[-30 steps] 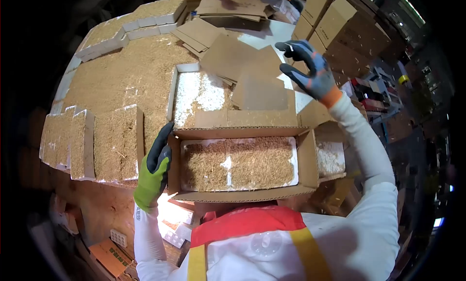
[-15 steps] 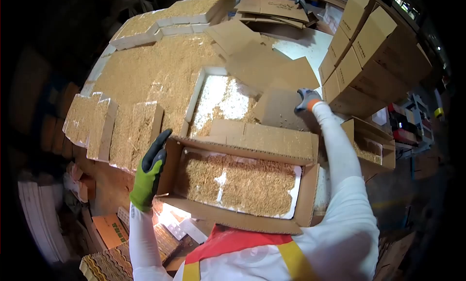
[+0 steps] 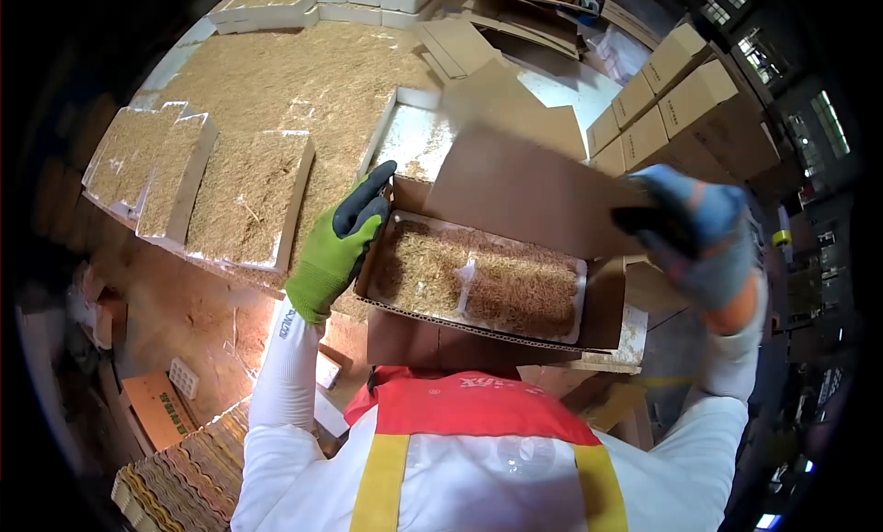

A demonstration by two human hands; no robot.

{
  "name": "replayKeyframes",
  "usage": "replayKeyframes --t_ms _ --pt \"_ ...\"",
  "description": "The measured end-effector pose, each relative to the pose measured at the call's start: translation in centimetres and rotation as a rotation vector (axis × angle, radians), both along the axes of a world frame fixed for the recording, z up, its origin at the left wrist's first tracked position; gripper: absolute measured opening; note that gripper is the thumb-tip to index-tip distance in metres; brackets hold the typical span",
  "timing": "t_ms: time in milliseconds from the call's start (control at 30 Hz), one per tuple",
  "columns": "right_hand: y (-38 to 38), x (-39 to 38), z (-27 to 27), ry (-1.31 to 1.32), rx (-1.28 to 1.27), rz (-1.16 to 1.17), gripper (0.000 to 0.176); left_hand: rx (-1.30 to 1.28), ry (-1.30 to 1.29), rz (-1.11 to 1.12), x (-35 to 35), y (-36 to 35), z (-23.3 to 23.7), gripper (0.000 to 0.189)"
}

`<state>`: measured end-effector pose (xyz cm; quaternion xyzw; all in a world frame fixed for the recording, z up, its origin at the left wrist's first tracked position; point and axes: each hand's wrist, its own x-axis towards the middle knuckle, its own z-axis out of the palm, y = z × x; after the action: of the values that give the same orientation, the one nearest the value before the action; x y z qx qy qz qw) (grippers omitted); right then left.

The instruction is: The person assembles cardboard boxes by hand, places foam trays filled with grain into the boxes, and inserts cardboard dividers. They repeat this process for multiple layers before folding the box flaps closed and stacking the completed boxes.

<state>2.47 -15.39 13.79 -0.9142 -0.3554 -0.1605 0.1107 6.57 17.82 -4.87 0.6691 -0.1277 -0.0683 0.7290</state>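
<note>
The open cardboard box (image 3: 432, 343) sits at the near edge of the worktable (image 3: 303, 81), directly before the person's chest, with a white foam tray of straw-like fill (image 3: 515, 288) seated inside it. The left hand (image 3: 342, 247), in a green glove, is part-open and grips nothing: its fingers lie flat against the box's left end wall, bracing it. The right hand (image 3: 699, 242), in a blue-grey glove, is closed on the right end of a flat cardboard sheet (image 3: 524, 196) held tilted above the far side of the box. This hand is motion-blurred, so the exact finger placement cannot be confirmed. In my judgement the sheet should be squared to the box's long walls before it is lowered, far edge first, so that it lies flat on the fill without catching the tray rim. The left hand should keep the box from sliding off the near edge. Loose fill across the table and the filled trays (image 3: 244, 196) at its left edge are well apart from this work.
</note>
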Motion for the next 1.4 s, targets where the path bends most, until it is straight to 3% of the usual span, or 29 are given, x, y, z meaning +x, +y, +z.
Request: replayKeyframes --t_ms 33,133,167,267,367,467,600,633,667,700,800,933,1000,1067,1100,1200,1233,1300,1367,1400 --pt "1.8 0.1 -1.5 -0.102 -0.178 -0.027 0.038 0.005 0.031 0.019 -0.2 0.0 0.0 0.054" --pt "4.3 1.0 -6.1 -0.089 -0.201 -0.119 0.024 -0.069 0.008 -0.004 -0.1 0.1 -1.2 0.052" --pt "3.8 2.0 -7.2 -0.185 -0.038 -0.033 0.022 -0.008 0.003 0.015 -0.1 0.2 -0.8 0.052" --pt "2.1 4.0 -7.4 -0.167 -0.04 0.039 0.021 -0.002 0.025 -0.079 -0.1 0.5 -0.2 0.06" --pt "1.8 5.4 -7.7 -0.274 -0.151 0.101 0.033 0.024 0.111 -0.092 0.2 0.7 -0.2 0.059" --pt "4.9 4.5 -9.3 0.113 -0.373 -0.111 0.028 0.029 0.08 -0.071 0.2 0.6 -0.3 0.057" --pt "2.9 5.7 -10.5 0.147 -0.012 0.033 0.022 0.069 0.011 -0.012 0.5 0.7 -0.8 0.052" --pt "3.2 5.2 -9.8 0.144 -0.174 -0.043 0.024 0.043 0.071 -0.007 0.4 0.6 -0.7 0.049" --pt "3.2 4.7 -10.4 0.136 -0.168 -0.047 0.024 0.019 0.128 -0.003 0.4 0.5 -0.8 0.048" --pt "3.1 4.5 -11.2 0.125 -0.164 -0.047 0.024 -0.036 0.172 -0.076 0.7 0.6 -1.2 0.058" --pt "2.9 4.5 -11.3 0.113 -0.143 -0.035 0.019 -0.022 -0.016 -0.063 0.4 0.4 -1.0 0.057" --pt "3.9 2.3 -10.8 0.143 -0.152 0.014 0.015 0.021 -0.023 -0.054 0.4 0.7 -1.0 0.056" --pt "6.0 -1.1 -10.0 0.454 -0.396 0.024 0.013 0.099 -0.045 -0.016 -0.3 0.6 -0.7 0.053" --pt "5.8 -2.1 -12.7 0.497 -0.364 0.153 0.017 0.114 -0.046 -0.012 -0.9 0.3 -0.7 0.051" --pt "5.2 -1.4 -13.4 0.687 -0.161 0.054 0.021 0.104 -0.051 -0.047 -1.0 0.7 -1.5 0.054" --pt "6.8 -0.1 -14.4 0.571 -0.463 0.03 0.027 -0.222 0.141 0.003 -1.4 1.7 -2.4 0.056" --pt "7.0 0.1 -14.6 0.551 -0.437 0.074 0.03 -0.125 0.038 -0.103 -0.6 3.1 -6.0 0.068" --pt "7.2 0.2 -14.9 0.566 -0.43 0.073 0.031 0.019 0.274 -0.237 -1.1 2.5 -7.2 0.087" --pt "6.2 -0.1 -14.8 0.487 -0.411 0.1 0.031 0.129 0.607 -0.251 -0.9 0.0 -4.2 0.089" --pt "5.5 -0.1 -14.4 0.544 -0.193 0.114 0.027 0.145 0.556 -0.276 -0.5 -0.6 -3.0 0.069"
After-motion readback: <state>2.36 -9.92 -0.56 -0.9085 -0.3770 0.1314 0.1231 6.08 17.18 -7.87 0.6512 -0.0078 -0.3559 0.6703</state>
